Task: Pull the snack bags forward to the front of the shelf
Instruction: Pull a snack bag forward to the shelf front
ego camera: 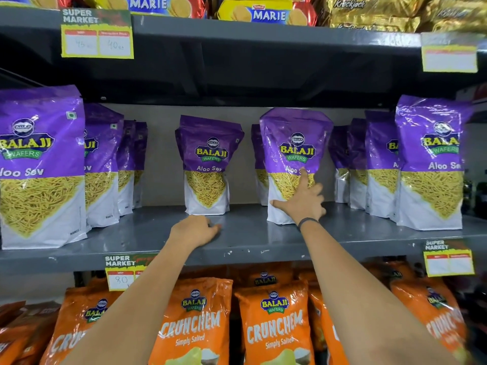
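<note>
Purple Balaji Aloo Sev bags stand in four rows on the grey middle shelf (250,241). The far-left bag (39,164) and far-right bag (429,164) stand at the shelf's front edge. A centre-left bag (207,164) stands far back. The centre-right bag (295,154) stands mid-depth, leaning slightly. My right hand (303,201) lies flat against its lower front with fingers spread. My left hand (195,230) rests on the bare shelf just in front of the centre-left bag, fingers curled, holding nothing.
More purple bags stand behind each front bag. Orange Crunchem bags (271,325) fill the shelf below. Marie biscuit packs (263,11) sit on the shelf above. Yellow price tags (97,35) hang from the shelf edges.
</note>
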